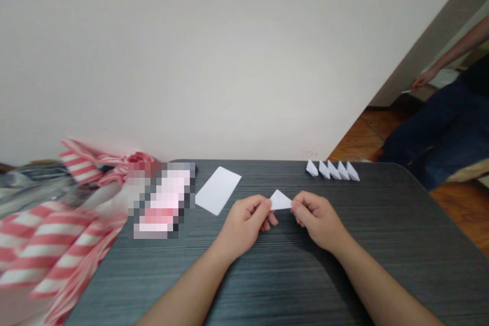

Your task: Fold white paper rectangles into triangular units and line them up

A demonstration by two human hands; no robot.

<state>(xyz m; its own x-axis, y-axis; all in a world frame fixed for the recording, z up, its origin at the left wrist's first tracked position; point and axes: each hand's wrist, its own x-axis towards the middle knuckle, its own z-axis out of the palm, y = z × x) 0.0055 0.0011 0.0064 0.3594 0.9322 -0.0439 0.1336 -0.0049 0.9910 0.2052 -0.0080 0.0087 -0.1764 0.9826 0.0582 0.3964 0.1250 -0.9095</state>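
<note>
- While your left hand (247,221) and right hand (319,220) pinch a paper triangle (280,201) between them, it looks only part-folded
- Beyond your right hand, five folded pieces (334,170) seem done
- Near your left hand, flat white paper (218,191) looks unstarted

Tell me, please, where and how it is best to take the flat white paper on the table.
I would pinch the white paper by its right-hand long edge, coming in low from the right, where the left hand is close, though it holds a folded paper. The white paper lies flat on the table, so that edge probably needs to be lifted a little first.
</note>
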